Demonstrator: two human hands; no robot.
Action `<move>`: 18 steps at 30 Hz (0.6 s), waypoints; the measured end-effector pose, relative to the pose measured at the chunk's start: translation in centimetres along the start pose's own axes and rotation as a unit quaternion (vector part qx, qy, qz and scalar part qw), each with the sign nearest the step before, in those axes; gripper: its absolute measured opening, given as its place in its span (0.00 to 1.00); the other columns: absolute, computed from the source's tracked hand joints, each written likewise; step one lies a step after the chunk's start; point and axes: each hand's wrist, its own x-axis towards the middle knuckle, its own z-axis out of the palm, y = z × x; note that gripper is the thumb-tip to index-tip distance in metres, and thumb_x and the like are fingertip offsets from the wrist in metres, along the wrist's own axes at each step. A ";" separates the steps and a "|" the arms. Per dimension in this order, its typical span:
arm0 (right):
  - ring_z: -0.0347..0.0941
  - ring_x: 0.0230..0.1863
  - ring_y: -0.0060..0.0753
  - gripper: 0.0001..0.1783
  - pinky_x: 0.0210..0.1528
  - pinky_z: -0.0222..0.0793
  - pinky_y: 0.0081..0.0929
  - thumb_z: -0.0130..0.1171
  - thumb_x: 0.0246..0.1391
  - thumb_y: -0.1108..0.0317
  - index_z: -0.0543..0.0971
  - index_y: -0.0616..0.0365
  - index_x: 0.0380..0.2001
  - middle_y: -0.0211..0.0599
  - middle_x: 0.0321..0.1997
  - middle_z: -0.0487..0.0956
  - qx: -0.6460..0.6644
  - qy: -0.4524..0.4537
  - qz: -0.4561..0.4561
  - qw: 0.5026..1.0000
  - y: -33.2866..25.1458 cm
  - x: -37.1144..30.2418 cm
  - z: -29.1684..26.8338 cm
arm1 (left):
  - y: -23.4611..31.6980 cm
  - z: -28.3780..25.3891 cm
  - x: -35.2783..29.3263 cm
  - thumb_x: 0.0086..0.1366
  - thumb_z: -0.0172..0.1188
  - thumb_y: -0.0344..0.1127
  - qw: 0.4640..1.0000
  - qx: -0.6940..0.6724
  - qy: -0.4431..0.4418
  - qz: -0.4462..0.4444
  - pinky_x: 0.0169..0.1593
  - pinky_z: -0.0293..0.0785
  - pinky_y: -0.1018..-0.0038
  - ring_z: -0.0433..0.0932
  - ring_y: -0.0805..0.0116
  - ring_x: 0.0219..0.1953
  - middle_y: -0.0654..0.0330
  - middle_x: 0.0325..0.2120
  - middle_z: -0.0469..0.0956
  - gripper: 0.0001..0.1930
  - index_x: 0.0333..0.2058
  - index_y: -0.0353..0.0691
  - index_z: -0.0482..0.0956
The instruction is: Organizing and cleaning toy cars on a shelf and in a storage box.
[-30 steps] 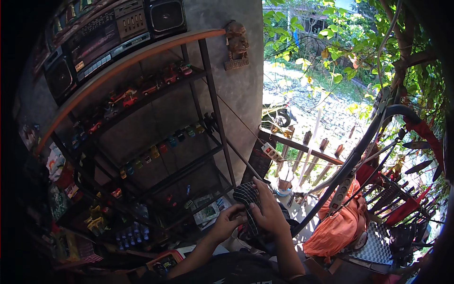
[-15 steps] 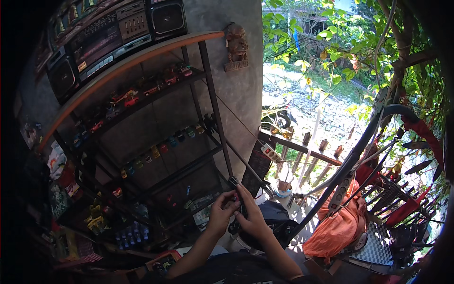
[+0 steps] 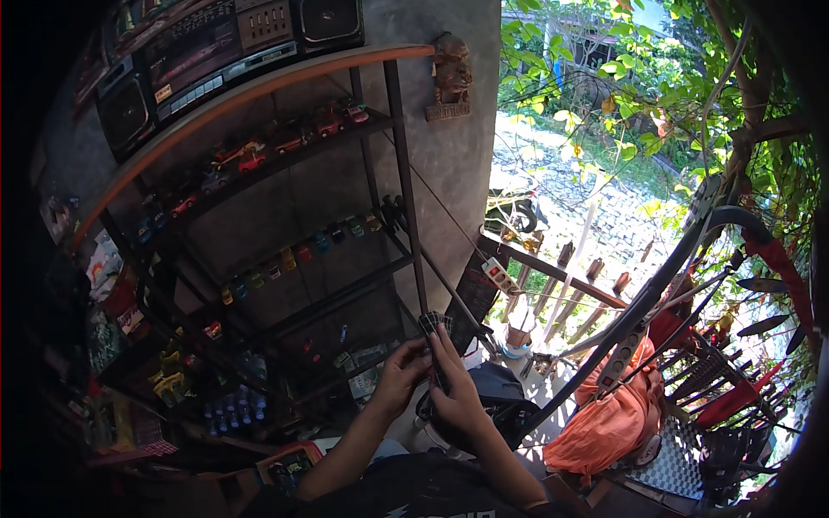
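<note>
Dark checkered flat thing (image 3: 434,326), narrow and strap-like with a black-and-pale grid pattern at its top end, stands upright between my two hands; its lower part is hidden behind my fingers, so I cannot tell its full shape or material. My left hand (image 3: 402,375) is closed on its left edge, fingertips pinched against it, with something small and red showing right at the pinch; my right hand (image 3: 458,390) is wrapped round it from the right, forefinger stretched up along its side, thumb pressed in; both hands touch each other at the thing.

Just below my right hand lies a black bulky bag-like object (image 3: 492,401), touching my wrist as far as I can see; further right of my grip a long dark curved bow limb (image 3: 656,289) sweeps up and away, and beneath it an orange cloth bundle (image 3: 609,423) sits on the floor. Just above my grip a thin black metal shelf post (image 3: 404,181) rises; to the left of it the dark metal shelves (image 3: 294,164) carry rows of small toy cars (image 3: 289,138); well above, black cassette radios (image 3: 224,52) sit on the top board. Beyond my fingertips, a wooden railing (image 3: 553,272) fronts sunlit green foliage (image 3: 622,78).
</note>
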 end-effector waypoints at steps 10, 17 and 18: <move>0.45 0.73 0.52 0.47 0.71 0.43 0.37 0.48 0.39 0.79 0.50 0.64 0.68 0.57 0.72 0.49 0.011 -0.039 0.014 0.999 1.4 -1.2 2.2 | 0.3 -1.6 -1.3 0.63 0.59 0.28 0.995 0.008 0.088 -0.055 0.44 0.74 0.76 0.75 0.74 0.42 0.62 0.43 0.74 0.21 0.55 0.37 0.68; 0.44 0.73 0.53 0.46 0.70 0.46 0.36 0.46 0.40 0.81 0.48 0.65 0.68 0.58 0.72 0.46 0.062 -0.042 0.073 0.995 2.6 -2.1 3.7 | -1.4 -2.5 -1.4 0.63 0.61 0.31 0.981 -0.005 0.184 -0.063 0.42 0.73 0.80 0.75 0.77 0.38 0.62 0.40 0.75 0.20 0.53 0.36 0.70; 0.44 0.73 0.53 0.46 0.70 0.46 0.36 0.46 0.40 0.81 0.48 0.65 0.68 0.58 0.72 0.46 0.070 -0.046 0.076 0.994 3.1 -2.0 3.9 | -1.9 -2.6 -1.7 0.63 0.61 0.31 0.979 -0.002 0.192 -0.065 0.42 0.73 0.80 0.75 0.77 0.38 0.62 0.40 0.75 0.20 0.53 0.36 0.70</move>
